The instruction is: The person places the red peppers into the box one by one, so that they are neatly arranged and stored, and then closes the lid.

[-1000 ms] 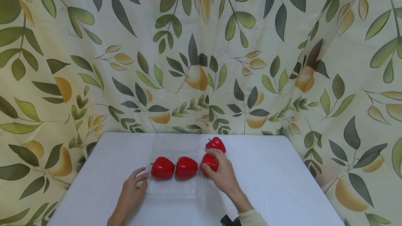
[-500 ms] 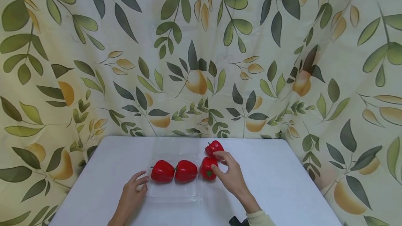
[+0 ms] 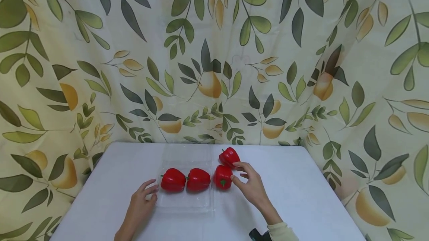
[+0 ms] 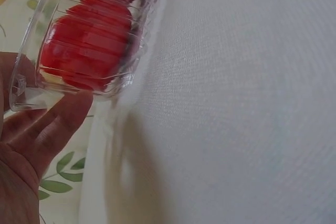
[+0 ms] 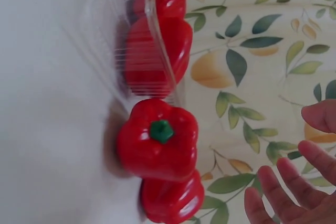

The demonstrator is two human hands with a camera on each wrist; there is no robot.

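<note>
Left hand [image 3: 140, 200] relaxed, gripping nothing, fingers touching the left end of a clear plastic container [image 3: 187, 204], thin ribbed walls, set toward the rear edge of the finely textured white table [image 3: 288, 185]. Inside, in a row: left pepper [image 3: 172, 180], second pepper [image 3: 198, 180] — glossy red, smooth, blocky, lobed. Right of container: front pepper [image 3: 222, 177], green stem toward the table's front edge; rear pepper [image 3: 229, 157] just behind, nearer the rear edge. Right hand [image 3: 252, 187] — fingers spread, holding nothing, just right of both.

Four red peppers [image 3: 198, 180], two in clear container [image 3: 186, 203]
</note>
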